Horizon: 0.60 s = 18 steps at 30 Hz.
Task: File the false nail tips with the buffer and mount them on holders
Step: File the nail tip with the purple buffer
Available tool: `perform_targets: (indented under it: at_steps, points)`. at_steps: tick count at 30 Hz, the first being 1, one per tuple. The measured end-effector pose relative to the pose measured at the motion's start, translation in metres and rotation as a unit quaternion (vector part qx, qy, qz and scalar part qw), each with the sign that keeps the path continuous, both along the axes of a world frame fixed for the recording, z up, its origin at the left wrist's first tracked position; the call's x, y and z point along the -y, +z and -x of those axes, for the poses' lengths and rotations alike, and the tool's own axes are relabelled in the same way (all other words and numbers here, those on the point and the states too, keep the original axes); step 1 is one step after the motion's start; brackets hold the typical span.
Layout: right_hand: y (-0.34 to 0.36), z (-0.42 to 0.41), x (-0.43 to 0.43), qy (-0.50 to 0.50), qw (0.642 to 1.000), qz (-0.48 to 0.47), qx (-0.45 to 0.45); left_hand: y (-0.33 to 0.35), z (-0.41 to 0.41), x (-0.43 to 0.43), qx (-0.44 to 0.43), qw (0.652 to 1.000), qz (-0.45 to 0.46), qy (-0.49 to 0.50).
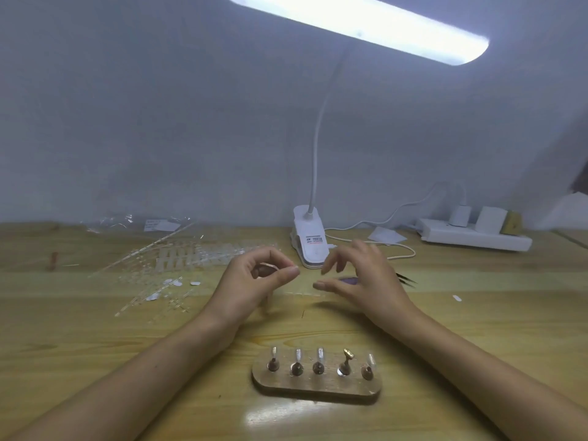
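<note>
Nearest the viewer, a wooden stand point(318, 385) lies on the surface point(95, 345) and carries a row of five holders point(318, 367). Four of them bear clear mounted tips point(320, 354); the fourth from the left shows only its bare golden head point(348, 354). At far left, near the back of the surface, lies a small red item point(52, 261). Beside it to the right is a scatter of clear plastic sprues and loose nail tips point(178, 259), with a crumpled clear bag point(136, 222) behind them against the wall. The left hand point(254, 281) is raised above the surface behind the stand, its fingers curled, and pinches a single false nail tip point(269, 266) between thumb and forefinger. Behind the gap between the hands stands the white clip base point(310, 246) of a desk lamp, whose lit head point(359, 23) reaches overhead. The right hand point(359, 278) hovers palm down with fingers loosely spread and grips nothing; a purple item point(348, 280), mostly hidden, lies beneath it. Just right of that hand, the dark points of tweezers point(405, 278) project. A small white piece point(457, 298) lies farther right, and a white power strip point(474, 238) with plugs sits at the back right.
</note>
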State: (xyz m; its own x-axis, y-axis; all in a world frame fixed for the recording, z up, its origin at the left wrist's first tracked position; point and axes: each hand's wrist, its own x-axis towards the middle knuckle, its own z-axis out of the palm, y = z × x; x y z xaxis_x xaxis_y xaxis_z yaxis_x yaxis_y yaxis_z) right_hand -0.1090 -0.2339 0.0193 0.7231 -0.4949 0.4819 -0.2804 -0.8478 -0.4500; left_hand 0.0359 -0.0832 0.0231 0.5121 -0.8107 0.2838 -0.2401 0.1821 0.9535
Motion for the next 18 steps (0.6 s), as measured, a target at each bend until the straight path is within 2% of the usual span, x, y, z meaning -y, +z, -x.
perform_targets:
  at_steps: [2,4,6,9,12,15,18]
  points:
    - [0.003,0.003,0.006,0.000,1.000,0.001,0.025,-0.002,0.000,0.000,0.009,1.000,-0.018,-0.019]
    - [0.006,0.008,0.011,0.007,0.999,-0.039,0.025,-0.004,0.001,0.001,0.018,0.999,-0.031,-0.035]
    - [0.005,0.015,0.018,0.012,0.998,-0.053,-0.020,-0.005,0.002,0.002,0.042,0.997,-0.044,-0.048]
    - [-0.003,0.027,0.025,-0.003,0.991,0.017,-0.129,-0.005,0.005,0.002,0.067,0.994,-0.060,-0.060]
    - [-0.003,0.031,0.024,0.008,0.994,0.012,-0.105,-0.004,0.005,0.001,0.063,0.995,-0.050,-0.060]
    - [0.008,0.027,0.007,0.109,0.988,-0.106,0.011,-0.001,0.003,-0.002,0.016,0.997,-0.030,-0.073]
    - [0.016,0.020,-0.014,0.176,0.948,-0.261,0.055,-0.002,0.000,-0.006,-0.015,0.997,-0.017,-0.073]
